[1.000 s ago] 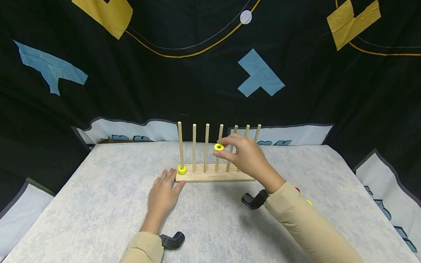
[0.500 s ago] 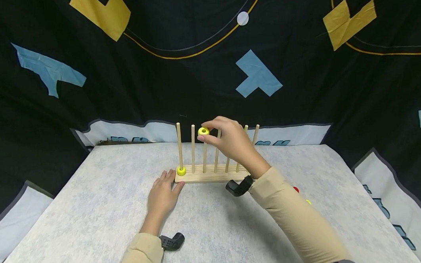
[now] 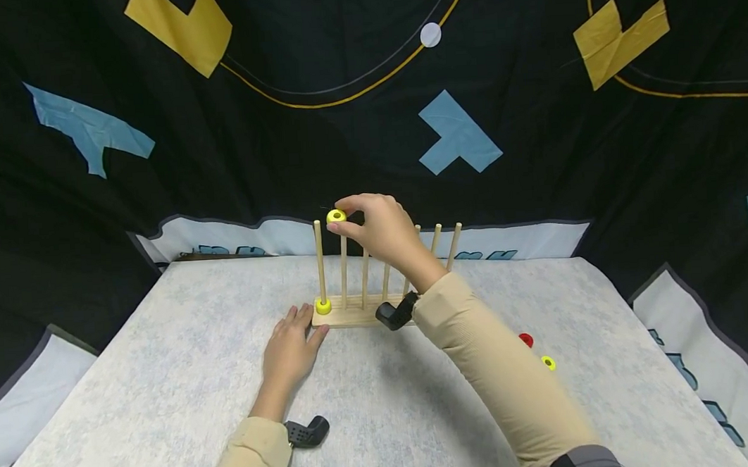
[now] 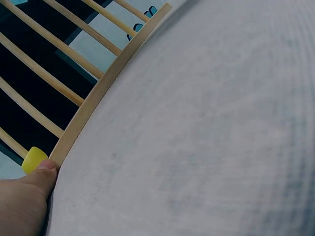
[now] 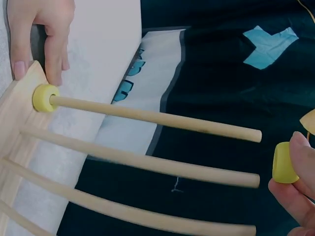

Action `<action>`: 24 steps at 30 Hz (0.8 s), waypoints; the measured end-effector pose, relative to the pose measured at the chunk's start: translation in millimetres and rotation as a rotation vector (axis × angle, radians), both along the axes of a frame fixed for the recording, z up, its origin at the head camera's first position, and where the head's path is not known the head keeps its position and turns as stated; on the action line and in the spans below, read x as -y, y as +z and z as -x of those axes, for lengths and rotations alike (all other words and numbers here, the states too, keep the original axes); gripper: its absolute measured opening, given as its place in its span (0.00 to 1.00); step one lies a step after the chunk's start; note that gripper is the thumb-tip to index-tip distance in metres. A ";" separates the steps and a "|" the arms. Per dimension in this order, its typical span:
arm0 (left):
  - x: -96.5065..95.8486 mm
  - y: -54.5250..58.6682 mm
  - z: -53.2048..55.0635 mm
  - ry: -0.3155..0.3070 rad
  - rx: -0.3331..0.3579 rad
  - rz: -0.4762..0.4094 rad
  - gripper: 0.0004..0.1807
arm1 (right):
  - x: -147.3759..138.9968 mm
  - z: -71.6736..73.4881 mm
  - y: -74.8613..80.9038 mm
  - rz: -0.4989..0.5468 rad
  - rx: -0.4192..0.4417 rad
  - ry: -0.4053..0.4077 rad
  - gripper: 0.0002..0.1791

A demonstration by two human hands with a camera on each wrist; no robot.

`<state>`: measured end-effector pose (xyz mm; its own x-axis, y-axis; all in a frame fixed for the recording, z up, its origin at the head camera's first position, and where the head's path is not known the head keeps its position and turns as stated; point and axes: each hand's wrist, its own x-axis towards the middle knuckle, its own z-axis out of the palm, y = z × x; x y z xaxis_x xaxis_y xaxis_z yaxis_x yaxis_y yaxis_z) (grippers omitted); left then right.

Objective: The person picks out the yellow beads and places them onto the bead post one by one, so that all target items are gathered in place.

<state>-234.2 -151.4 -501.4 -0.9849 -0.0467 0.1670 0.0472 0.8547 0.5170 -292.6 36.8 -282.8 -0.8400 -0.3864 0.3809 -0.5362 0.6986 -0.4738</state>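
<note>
My right hand (image 3: 383, 229) pinches a yellow bead (image 5: 283, 164) between thumb and fingers, up by the tips of the pegs. In the head view the bead appears just above the second peg (image 3: 344, 267) from the left; the right wrist view shows it apart from the peg tips. The wooden peg rack (image 3: 353, 319) stands on the table with a row of upright pegs. Another yellow bead (image 3: 323, 307) sits at the foot of the leftmost peg (image 3: 320, 261). With fingers extended, my left hand (image 3: 288, 354) touches the rack's left end, thumb at its front edge.
A red bead (image 3: 526, 340) and a yellow ring-shaped bead (image 3: 548, 362) lie on the table (image 3: 370, 403) to the right, beside the right sleeve. A dark cloth (image 3: 344, 157) hangs behind the table. My right forearm passes in front of the rack's right part.
My right hand has carried the yellow bead left and upward, from near the middle pegs to above the second peg. The left hand stays at the rack's end.
</note>
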 end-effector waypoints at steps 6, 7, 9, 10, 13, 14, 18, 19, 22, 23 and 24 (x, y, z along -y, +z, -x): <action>0.2 -0.4 0.6 0.004 0.012 0.003 0.35 | 15.2 3.7 1.2 -0.010 0.007 0.001 0.25; -0.1 -0.3 0.6 0.006 0.014 0.004 0.35 | 17.3 4.0 1.3 -0.013 0.003 0.000 0.24; -0.6 0.1 0.6 0.009 0.015 0.005 0.35 | 20.8 4.8 1.8 -0.015 0.002 -0.002 0.24; -0.8 0.2 0.5 0.011 0.015 0.006 0.35 | 22.2 4.8 2.3 -0.017 0.002 -0.003 0.24; -1.3 0.7 0.0 0.013 0.014 0.007 0.35 | 25.8 5.6 3.3 -0.028 0.009 -0.008 0.24; -1.3 0.7 -0.1 0.012 0.014 0.008 0.35 | 26.5 5.8 3.4 -0.032 0.011 -0.009 0.24; -1.4 0.8 -0.1 0.010 0.014 0.003 0.35 | 28.3 6.6 3.3 -0.046 0.010 -0.017 0.24; -1.4 0.7 0.0 0.010 0.013 0.002 0.36 | 28.5 6.8 3.1 -0.049 0.012 -0.019 0.24; -1.3 0.8 0.0 0.010 0.010 0.002 0.36 | 29.1 6.7 2.7 -0.051 0.029 -0.021 0.24; -1.2 0.9 -0.2 0.011 0.009 0.003 0.36 | 29.4 6.6 2.5 -0.050 0.036 -0.021 0.24; -1.0 0.9 -0.2 0.012 0.008 0.004 0.36 | 29.7 6.5 2.2 -0.051 0.040 -0.022 0.24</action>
<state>-234.0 -150.4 -500.6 -0.9856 -0.0574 0.1590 0.0329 0.8574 0.5135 -299.2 7.1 -280.6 -0.8627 -0.3858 0.3269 -0.5017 0.7337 -0.4583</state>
